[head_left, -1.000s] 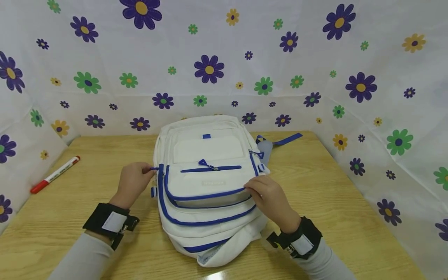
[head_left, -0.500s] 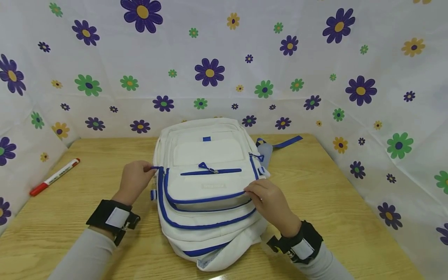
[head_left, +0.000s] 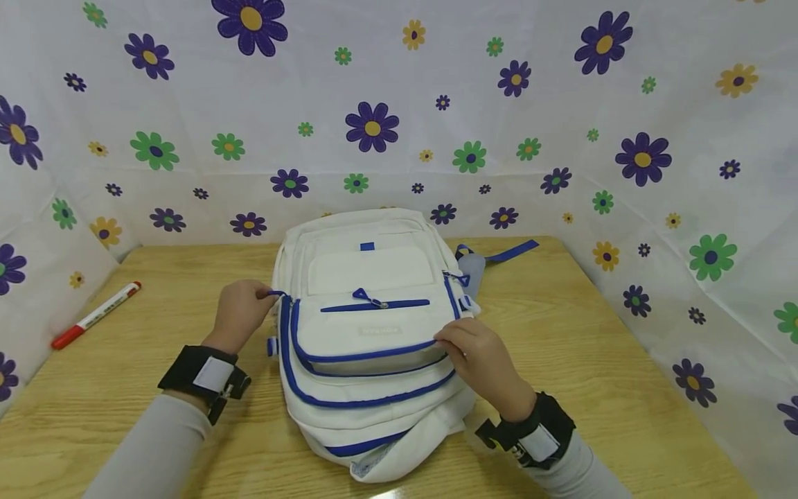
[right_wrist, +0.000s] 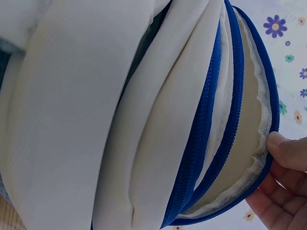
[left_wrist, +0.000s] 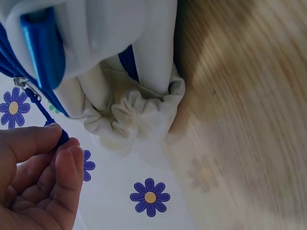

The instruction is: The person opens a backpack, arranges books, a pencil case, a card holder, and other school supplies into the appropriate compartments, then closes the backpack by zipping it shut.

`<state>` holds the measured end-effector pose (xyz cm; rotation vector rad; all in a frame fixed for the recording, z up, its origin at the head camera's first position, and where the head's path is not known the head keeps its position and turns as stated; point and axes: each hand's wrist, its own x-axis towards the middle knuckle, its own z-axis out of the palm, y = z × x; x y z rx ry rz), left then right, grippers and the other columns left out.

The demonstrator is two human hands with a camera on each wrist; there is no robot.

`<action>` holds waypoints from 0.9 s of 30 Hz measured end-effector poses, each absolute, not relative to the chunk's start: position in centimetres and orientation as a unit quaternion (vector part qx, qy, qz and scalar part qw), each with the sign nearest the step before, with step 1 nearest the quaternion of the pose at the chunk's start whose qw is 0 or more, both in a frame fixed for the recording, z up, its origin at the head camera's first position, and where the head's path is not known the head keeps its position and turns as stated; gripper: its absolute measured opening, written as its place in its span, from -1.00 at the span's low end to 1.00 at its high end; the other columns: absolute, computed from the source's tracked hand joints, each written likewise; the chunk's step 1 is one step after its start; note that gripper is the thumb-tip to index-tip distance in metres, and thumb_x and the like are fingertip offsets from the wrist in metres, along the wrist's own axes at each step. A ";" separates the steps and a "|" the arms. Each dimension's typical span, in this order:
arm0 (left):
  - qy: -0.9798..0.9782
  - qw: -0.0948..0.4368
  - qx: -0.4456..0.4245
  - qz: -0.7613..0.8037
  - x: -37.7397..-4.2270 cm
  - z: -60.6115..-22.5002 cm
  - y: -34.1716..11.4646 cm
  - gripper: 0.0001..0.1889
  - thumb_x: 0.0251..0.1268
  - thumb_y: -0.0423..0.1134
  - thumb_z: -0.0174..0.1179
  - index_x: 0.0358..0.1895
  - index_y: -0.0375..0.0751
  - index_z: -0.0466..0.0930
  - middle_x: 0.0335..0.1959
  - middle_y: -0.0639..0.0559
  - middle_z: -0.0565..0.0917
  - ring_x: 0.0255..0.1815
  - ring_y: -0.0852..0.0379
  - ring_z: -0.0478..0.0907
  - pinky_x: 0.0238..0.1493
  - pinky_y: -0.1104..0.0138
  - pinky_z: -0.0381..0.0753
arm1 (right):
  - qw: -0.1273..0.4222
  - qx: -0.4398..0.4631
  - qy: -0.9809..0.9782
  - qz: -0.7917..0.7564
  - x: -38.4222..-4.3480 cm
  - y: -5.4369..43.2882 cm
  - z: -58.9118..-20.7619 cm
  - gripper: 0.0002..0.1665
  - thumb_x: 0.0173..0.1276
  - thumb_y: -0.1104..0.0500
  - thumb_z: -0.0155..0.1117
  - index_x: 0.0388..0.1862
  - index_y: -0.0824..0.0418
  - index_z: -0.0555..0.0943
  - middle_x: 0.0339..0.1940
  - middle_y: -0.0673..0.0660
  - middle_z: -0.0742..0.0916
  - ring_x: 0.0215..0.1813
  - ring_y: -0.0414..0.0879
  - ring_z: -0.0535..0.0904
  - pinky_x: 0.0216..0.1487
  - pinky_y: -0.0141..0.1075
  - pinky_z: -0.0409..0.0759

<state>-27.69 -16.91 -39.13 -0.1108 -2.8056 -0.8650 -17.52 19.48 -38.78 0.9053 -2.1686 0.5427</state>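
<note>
A white backpack [head_left: 374,270] with blue zippers lies on the wooden table. Between thumb and forefinger, my left hand [head_left: 240,312] pinches a blue zipper pull [left_wrist: 63,136] at the bag's left side; in the left wrist view its cord runs taut to the metal slider [left_wrist: 20,82]. My right hand [head_left: 483,357] pinches the blue-trimmed edge of the front pocket flap [right_wrist: 268,158] at its lower right corner. Seen from the right wrist, that pocket gapes, showing its beige inside [right_wrist: 240,158]. A second pull [head_left: 368,298] rests on the short front zipper.
A marker [head_left: 96,315] with a red cap lies on the table [head_left: 181,277] at the left. Behind the bag, a blue strap [head_left: 514,251] stretches to the right. A flower-print cloth [head_left: 399,83] hangs around the back and sides.
My left hand has risen slightly with the zipper pull, whose cord now slants up from the bag. My right hand stays at the pocket edge, and the backpack has hardly moved.
</note>
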 end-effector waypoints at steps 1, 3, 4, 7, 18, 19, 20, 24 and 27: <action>-0.950 0.101 -0.036 -0.292 -27.8 -39.1 -16.9 -0.76 0.39 -0.39 0.22 -0.14 -0.61 0.71 -0.24 -0.45 0.76 -0.35 -0.15 0.65 -0.39 0.23 0.57 | 0.356 0.351 -0.840 0.211 -17.5 19.5 -38.8 -0.74 -0.03 0.54 0.56 -0.37 0.34 0.72 -0.39 0.15 0.75 -0.32 -0.08 0.68 -0.28 -0.32 0.72; -0.951 0.096 -0.032 -0.291 -27.9 -39.2 -17.0 -0.76 0.39 -0.38 0.22 -0.13 -0.61 0.71 -0.22 -0.45 0.76 -0.31 -0.18 0.67 -0.34 0.16 0.62 | 0.355 0.352 -0.840 0.213 -17.5 19.5 -38.8 -0.76 -0.01 0.53 0.56 -0.37 0.34 0.72 -0.39 0.15 0.75 -0.32 -0.07 0.68 -0.28 -0.31 0.72; -0.952 0.093 -0.029 -0.290 -27.9 -39.2 -17.0 -0.75 0.39 -0.38 0.22 -0.12 -0.60 0.71 -0.20 -0.46 0.75 -0.29 -0.20 0.68 -0.31 0.13 0.65 | 0.354 0.352 -0.840 0.213 -17.5 19.4 -38.8 -0.76 -0.01 0.53 0.56 -0.37 0.34 0.72 -0.39 0.15 0.75 -0.32 -0.07 0.68 -0.27 -0.31 0.72; -0.952 0.084 -0.025 -0.293 -28.0 -39.2 -17.0 -0.74 0.40 -0.38 0.22 -0.09 -0.61 0.70 -0.17 -0.47 0.75 -0.22 -0.26 0.70 -0.23 0.04 0.69 | 0.357 0.354 -0.838 0.213 -17.5 19.4 -38.8 -0.75 -0.02 0.53 0.56 -0.36 0.34 0.72 -0.39 0.15 0.75 -0.32 -0.07 0.68 -0.28 -0.31 0.72; -0.949 0.066 -0.031 -0.307 -28.0 -39.2 -17.5 -0.73 0.41 -0.37 0.19 -0.05 -0.60 0.68 -0.10 -0.47 0.74 -0.10 -0.32 0.69 -0.09 -0.06 0.69 | 0.380 0.360 -0.825 0.213 -18.1 19.3 -38.4 -0.73 -0.05 0.57 0.55 -0.38 0.36 0.70 -0.41 0.16 0.75 -0.33 -0.05 0.68 -0.30 -0.28 0.71; -0.949 0.064 -0.032 -0.307 -28.0 -39.2 -17.6 -0.73 0.41 -0.38 0.19 -0.04 -0.60 0.68 -0.10 -0.47 0.74 -0.10 -0.32 0.69 -0.08 -0.07 0.69 | 0.380 0.360 -0.825 0.213 -18.1 19.3 -38.3 -0.73 -0.05 0.57 0.55 -0.38 0.36 0.70 -0.41 0.17 0.75 -0.33 -0.05 0.68 -0.30 -0.28 0.71; -0.949 0.061 -0.032 -0.308 -28.0 -39.3 -17.6 -0.73 0.41 -0.38 0.19 -0.03 -0.60 0.68 -0.09 -0.47 0.73 -0.09 -0.32 0.69 -0.07 -0.07 0.70 | 0.380 0.360 -0.825 0.213 -18.1 19.2 -38.2 -0.73 -0.05 0.57 0.55 -0.38 0.37 0.70 -0.41 0.17 0.75 -0.33 -0.04 0.68 -0.31 -0.27 0.71; -0.951 0.037 -0.031 -0.304 -27.8 -39.5 -18.0 -0.72 0.43 -0.37 0.20 0.00 -0.59 0.66 -0.05 -0.47 0.72 -0.04 -0.34 0.69 -0.03 -0.08 0.70 | 0.376 0.360 -0.828 0.207 -18.2 19.2 -37.9 -0.72 -0.06 0.59 0.54 -0.38 0.38 0.70 -0.40 0.19 0.75 -0.32 -0.02 0.69 -0.30 -0.26 0.72; -0.953 0.022 -0.037 -0.301 -27.6 -39.8 -18.4 -0.70 0.45 -0.35 0.20 0.03 -0.59 0.64 -0.02 -0.48 0.71 0.03 -0.37 0.67 0.03 -0.11 0.69 | 0.373 0.360 -0.831 0.203 -18.3 19.1 -37.5 -0.71 -0.07 0.60 0.53 -0.37 0.39 0.70 -0.39 0.20 0.76 -0.31 0.00 0.70 -0.29 -0.23 0.74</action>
